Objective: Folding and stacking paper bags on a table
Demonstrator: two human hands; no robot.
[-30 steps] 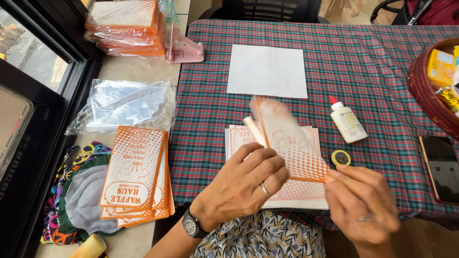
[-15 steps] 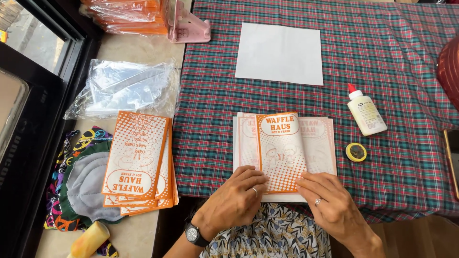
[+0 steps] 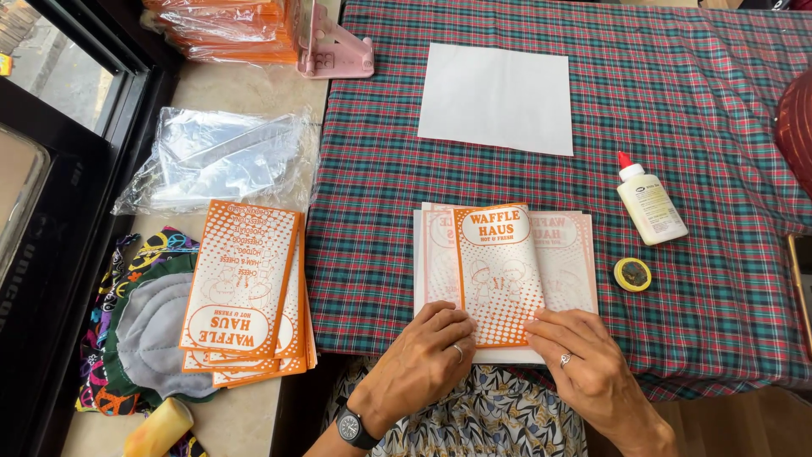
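Both hands now flat on the folded orange paper bag, no longer lifted.

Soft, even daylight reaches my work from the dark-framed window on my left. The crumpled clear plastic bag throws pale glare. My hands cast only faint shadows on the red-and-green plaid tablecloth. Everything looks sharp, with slight stretching toward the edges.
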